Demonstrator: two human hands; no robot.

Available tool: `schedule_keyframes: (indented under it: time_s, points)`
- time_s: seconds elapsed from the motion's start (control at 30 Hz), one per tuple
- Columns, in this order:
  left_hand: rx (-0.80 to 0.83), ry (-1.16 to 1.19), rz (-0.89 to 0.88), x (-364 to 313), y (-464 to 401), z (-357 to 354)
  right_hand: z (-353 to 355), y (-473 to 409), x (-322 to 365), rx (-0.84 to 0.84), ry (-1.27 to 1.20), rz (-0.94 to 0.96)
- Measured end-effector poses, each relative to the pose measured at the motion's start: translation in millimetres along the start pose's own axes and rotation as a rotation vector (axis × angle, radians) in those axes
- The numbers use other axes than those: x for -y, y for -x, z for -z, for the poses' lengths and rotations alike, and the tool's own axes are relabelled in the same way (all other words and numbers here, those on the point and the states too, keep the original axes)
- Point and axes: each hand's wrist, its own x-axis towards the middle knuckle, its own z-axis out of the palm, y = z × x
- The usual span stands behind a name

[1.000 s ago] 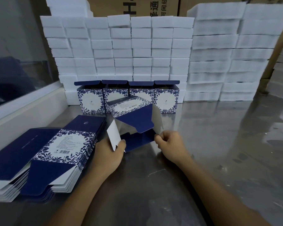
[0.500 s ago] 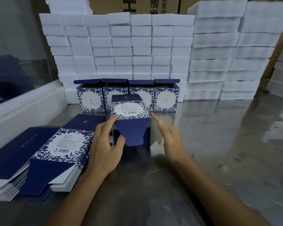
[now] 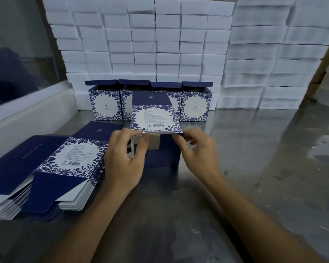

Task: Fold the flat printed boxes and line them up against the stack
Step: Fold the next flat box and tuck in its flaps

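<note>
A blue floral printed box [image 3: 155, 115] stands half-formed on the metal table, its barcode panel facing me and its dark flaps hanging below. My left hand [image 3: 124, 158] pinches its lower left corner with thumb and fingers. My right hand [image 3: 197, 149] has curled fingers at its lower right edge and flap. Behind it, several folded boxes [image 3: 195, 106] stand in a row with lids open, against the stack of white foam blocks [image 3: 156, 40]. A pile of flat printed boxes [image 3: 65, 164] lies at my left.
A taller stack of white blocks [image 3: 270, 59] fills the back right. A white ledge under a glass pane [image 3: 27, 111] runs along the left. The steel table [image 3: 254, 158] stretches to the right and front. A cardboard edge [image 3: 325, 59] leans at the far right.
The box was turned from lying open to upright with its barcode panel raised. Both hands moved from its sides to its lower edge, where they now hold the corners and flaps.
</note>
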Motion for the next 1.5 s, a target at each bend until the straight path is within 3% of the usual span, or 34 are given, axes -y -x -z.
schedule_keyframes:
  time_s: [0.17, 0.37, 0.6, 0.9, 1.07, 1.2, 1.37, 1.5]
  points:
    - [0.047, 0.033, 0.043, 3, 3, -5, 2, 0, -1, -0.036, -0.009, -0.066]
    - [0.089, 0.043, 0.092, 11, 1, -5, -6, 4, -12, 0.202, 0.026, -0.242]
    - [0.087, 0.067, 0.1, 12, 2, -5, -5, 4, -17, 0.216, 0.065, -0.25]
    - [0.09, 0.105, 0.157, 16, 2, -4, -1, 8, -26, 0.39, -0.044, -0.313]
    - [0.085, 0.117, 0.151, 16, 3, -2, -1, 11, -19, 0.336, -0.064, -0.211]
    - [0.12, 0.123, 0.106, 13, 4, -4, -9, 8, -2, 0.132, -0.216, -0.098]
    - [0.21, 0.289, 0.114, 14, 7, -5, 0, -2, 14, -0.076, -0.248, -0.149]
    - [0.178, 0.154, 0.135, 14, 8, -10, 2, -2, 20, -0.138, -0.201, -0.142]
